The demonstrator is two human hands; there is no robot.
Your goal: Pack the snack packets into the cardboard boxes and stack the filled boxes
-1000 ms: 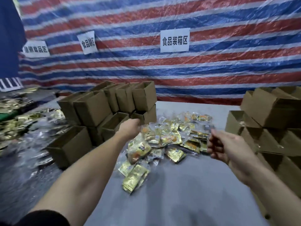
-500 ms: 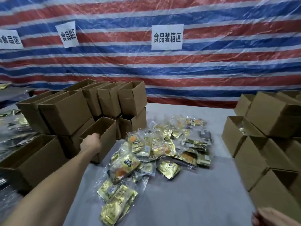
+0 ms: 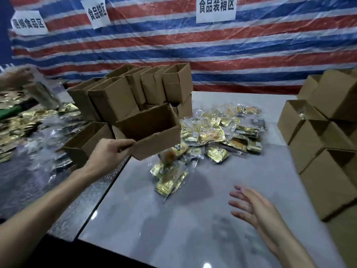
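One open box [image 3: 148, 132] gripped by left hand [image 3: 111, 151]; right hand [image 3: 251, 207] apart.

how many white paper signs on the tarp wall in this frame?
3. Left sign at the far left edge; tilted sign left of centre; large sign top, right of centre. All hang on the striped tarp. Others may be out of frame.

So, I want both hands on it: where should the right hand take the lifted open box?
Take the box by its right end wall, from the right: thumb over the open rim, fingers outside. The left hand pinches only the near left corner, the box hangs tilted, and the right hand is free.
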